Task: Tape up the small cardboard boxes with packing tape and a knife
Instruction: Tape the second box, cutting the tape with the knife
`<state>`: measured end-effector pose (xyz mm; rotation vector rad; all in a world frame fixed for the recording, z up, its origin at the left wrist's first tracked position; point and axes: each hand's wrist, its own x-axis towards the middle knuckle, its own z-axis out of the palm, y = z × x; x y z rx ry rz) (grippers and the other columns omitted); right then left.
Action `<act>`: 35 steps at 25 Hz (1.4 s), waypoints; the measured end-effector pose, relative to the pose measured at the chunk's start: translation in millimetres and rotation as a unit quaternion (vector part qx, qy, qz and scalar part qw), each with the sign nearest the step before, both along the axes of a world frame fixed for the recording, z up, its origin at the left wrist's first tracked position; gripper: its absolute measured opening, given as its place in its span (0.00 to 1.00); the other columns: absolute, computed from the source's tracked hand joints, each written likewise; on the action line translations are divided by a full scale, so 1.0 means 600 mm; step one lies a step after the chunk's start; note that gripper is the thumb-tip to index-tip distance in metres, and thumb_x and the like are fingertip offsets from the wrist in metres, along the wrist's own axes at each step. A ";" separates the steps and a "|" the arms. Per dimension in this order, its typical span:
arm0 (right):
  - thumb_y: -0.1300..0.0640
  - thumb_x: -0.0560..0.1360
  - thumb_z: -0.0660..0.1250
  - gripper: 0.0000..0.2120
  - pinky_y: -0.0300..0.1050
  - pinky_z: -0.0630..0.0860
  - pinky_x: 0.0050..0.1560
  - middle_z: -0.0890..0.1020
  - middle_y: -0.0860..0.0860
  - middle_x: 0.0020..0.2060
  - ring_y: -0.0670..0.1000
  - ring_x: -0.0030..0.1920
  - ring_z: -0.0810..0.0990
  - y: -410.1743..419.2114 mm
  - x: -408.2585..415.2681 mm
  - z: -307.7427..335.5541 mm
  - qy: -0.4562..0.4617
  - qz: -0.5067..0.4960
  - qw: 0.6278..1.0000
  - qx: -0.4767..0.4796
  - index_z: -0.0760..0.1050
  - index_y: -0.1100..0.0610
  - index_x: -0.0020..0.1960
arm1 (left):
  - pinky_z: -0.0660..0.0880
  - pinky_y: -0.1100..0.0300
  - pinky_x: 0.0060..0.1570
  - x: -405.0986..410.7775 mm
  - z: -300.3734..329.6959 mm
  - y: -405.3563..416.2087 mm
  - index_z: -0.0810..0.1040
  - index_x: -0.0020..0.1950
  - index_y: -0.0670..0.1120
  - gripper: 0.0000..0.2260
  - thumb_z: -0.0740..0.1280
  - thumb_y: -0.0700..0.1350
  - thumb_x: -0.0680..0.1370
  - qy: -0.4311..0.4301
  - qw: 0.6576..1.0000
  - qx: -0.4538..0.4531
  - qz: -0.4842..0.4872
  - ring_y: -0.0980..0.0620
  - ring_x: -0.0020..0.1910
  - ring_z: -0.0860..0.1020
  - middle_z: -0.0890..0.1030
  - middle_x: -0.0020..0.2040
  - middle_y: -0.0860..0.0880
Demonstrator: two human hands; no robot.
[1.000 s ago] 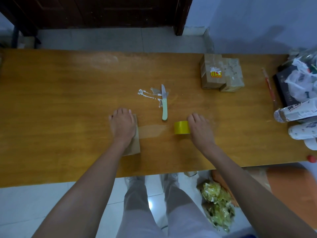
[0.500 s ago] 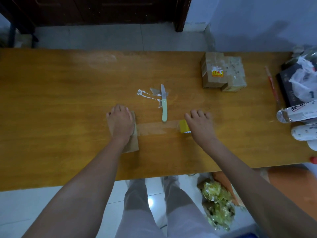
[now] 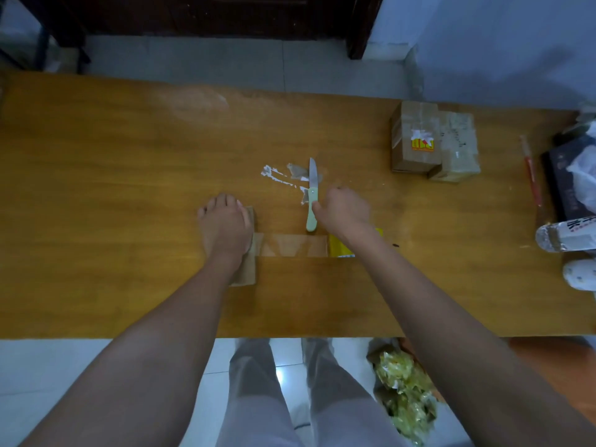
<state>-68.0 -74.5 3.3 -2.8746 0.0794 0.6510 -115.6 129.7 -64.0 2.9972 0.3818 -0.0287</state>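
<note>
My left hand (image 3: pixel 225 229) lies flat on a small brown cardboard box (image 3: pixel 247 274) on the wooden table (image 3: pixel 113 188) and presses it down. A strip of clear packing tape (image 3: pixel 292 246) runs from the box to the yellow tape roll (image 3: pixel 339 248), which lies on the table partly under my right forearm. The knife (image 3: pixel 312 201), with a pale green handle and its blade pointing away, lies just behind the tape. My right hand (image 3: pixel 345 211) is at its right side, fingers curled, thumb pinching the handle.
Two taped cardboard boxes (image 3: pixel 416 140) stand together at the back right. A red pen (image 3: pixel 530 171), bottles (image 3: pixel 567 235) and a plastic bag crowd the right edge. White residue (image 3: pixel 274 174) marks the table by the blade. A bag of yellow scraps (image 3: pixel 403 391) sits on the floor.
My right hand has let go of the tape roll and moved up and left to the knife handle. The left hand stays pressed on the box.
</note>
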 end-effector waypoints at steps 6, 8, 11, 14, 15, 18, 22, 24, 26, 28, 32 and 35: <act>0.52 0.79 0.63 0.11 0.44 0.69 0.42 0.81 0.53 0.55 0.55 0.55 0.81 0.038 0.034 -0.072 0.060 -0.023 0.996 -0.057 0.77 0.56 0.58 | 0.68 0.49 0.46 -0.002 -0.007 0.003 0.77 0.45 0.40 0.17 0.51 0.45 0.80 -0.034 0.999 0.001 0.001 0.42 0.45 0.76 0.80 0.44 0.41; 0.56 0.80 0.62 0.10 0.44 0.70 0.42 0.81 0.55 0.57 0.56 0.56 0.80 0.043 0.036 -0.077 0.056 -0.045 0.996 -0.049 0.77 0.57 0.58 | 0.68 0.49 0.47 -0.002 -0.004 0.002 0.77 0.46 0.40 0.16 0.52 0.45 0.80 -0.020 1.000 -0.004 -0.002 0.42 0.46 0.76 0.80 0.45 0.41; 0.59 0.80 0.61 0.12 0.47 0.74 0.47 0.80 0.58 0.59 0.59 0.58 0.79 0.044 0.037 -0.074 0.042 -0.035 0.998 -0.038 0.76 0.60 0.60 | 0.68 0.49 0.48 0.002 0.001 0.002 0.77 0.48 0.41 0.15 0.53 0.45 0.81 0.008 1.000 -0.008 -0.002 0.42 0.49 0.75 0.80 0.47 0.42; 0.59 0.80 0.59 0.12 0.49 0.74 0.47 0.80 0.60 0.57 0.61 0.56 0.79 0.046 0.042 -0.039 -0.033 -0.055 0.998 -0.011 0.74 0.62 0.61 | 0.67 0.49 0.49 0.002 0.000 0.008 0.77 0.51 0.41 0.15 0.53 0.45 0.82 0.018 1.000 -0.016 -0.015 0.42 0.51 0.75 0.79 0.50 0.43; 0.58 0.81 0.57 0.12 0.49 0.73 0.45 0.81 0.60 0.55 0.62 0.55 0.80 0.050 0.043 -0.020 -0.080 -0.078 0.994 0.008 0.73 0.62 0.61 | 0.66 0.49 0.50 0.003 0.000 0.010 0.77 0.52 0.41 0.15 0.53 0.46 0.82 0.015 0.999 -0.026 -0.021 0.42 0.52 0.74 0.79 0.51 0.43; 0.52 0.82 0.54 0.14 0.50 0.67 0.38 0.81 0.62 0.47 0.65 0.47 0.80 0.067 -0.006 0.028 -0.182 -0.113 0.974 0.075 0.69 0.62 0.60 | 0.64 0.48 0.55 0.006 0.003 0.024 0.75 0.55 0.41 0.13 0.54 0.46 0.83 0.012 0.996 -0.078 -0.031 0.42 0.57 0.72 0.77 0.55 0.42; 0.50 0.83 0.54 0.16 0.51 0.69 0.36 0.82 0.62 0.43 0.65 0.44 0.81 0.105 -0.182 0.006 -0.120 -0.078 0.983 0.115 0.68 0.62 0.61 | 0.63 0.47 0.59 0.001 0.019 0.036 0.75 0.54 0.42 0.10 0.58 0.45 0.81 -0.025 0.989 -0.143 -0.030 0.41 0.58 0.72 0.75 0.55 0.42; 0.49 0.83 0.52 0.16 0.50 0.68 0.35 0.82 0.60 0.43 0.63 0.44 0.81 0.129 -0.245 -0.024 -0.075 -0.058 0.990 0.106 0.68 0.60 0.61 | 0.66 0.46 0.58 -0.019 0.015 0.035 0.75 0.54 0.41 0.12 0.57 0.47 0.81 -0.042 0.991 -0.123 -0.039 0.41 0.57 0.72 0.76 0.55 0.42; 0.49 0.83 0.51 0.15 0.47 0.64 0.32 0.82 0.58 0.42 0.61 0.43 0.81 0.150 -0.276 -0.052 -0.058 -0.043 0.993 0.092 0.69 0.58 0.60 | 0.69 0.46 0.55 -0.041 0.003 0.039 0.75 0.58 0.41 0.15 0.54 0.49 0.82 -0.025 0.994 -0.101 -0.036 0.40 0.57 0.72 0.75 0.58 0.41; 0.49 0.83 0.51 0.14 0.46 0.63 0.31 0.82 0.57 0.41 0.59 0.40 0.81 0.165 -0.289 -0.068 -0.055 -0.043 0.994 0.081 0.68 0.57 0.58 | 0.69 0.47 0.54 -0.047 -0.006 0.047 0.73 0.61 0.40 0.17 0.51 0.49 0.83 -0.009 0.994 -0.097 -0.044 0.39 0.55 0.72 0.75 0.59 0.39; 0.50 0.84 0.50 0.13 0.47 0.69 0.33 0.82 0.57 0.41 0.58 0.39 0.81 0.182 -0.299 -0.086 -0.035 -0.060 0.993 0.090 0.68 0.58 0.57 | 0.67 0.50 0.53 -0.046 -0.007 0.044 0.72 0.61 0.39 0.19 0.48 0.49 0.83 -0.002 0.996 -0.062 -0.066 0.39 0.54 0.72 0.74 0.59 0.39; 0.49 0.84 0.49 0.14 0.47 0.68 0.32 0.82 0.56 0.40 0.55 0.34 0.77 0.177 -0.295 -0.089 -0.034 -0.060 0.994 0.090 0.68 0.58 0.57 | 0.68 0.50 0.53 -0.048 -0.003 0.041 0.72 0.62 0.39 0.19 0.49 0.49 0.83 -0.002 0.996 -0.063 -0.063 0.40 0.53 0.72 0.74 0.59 0.39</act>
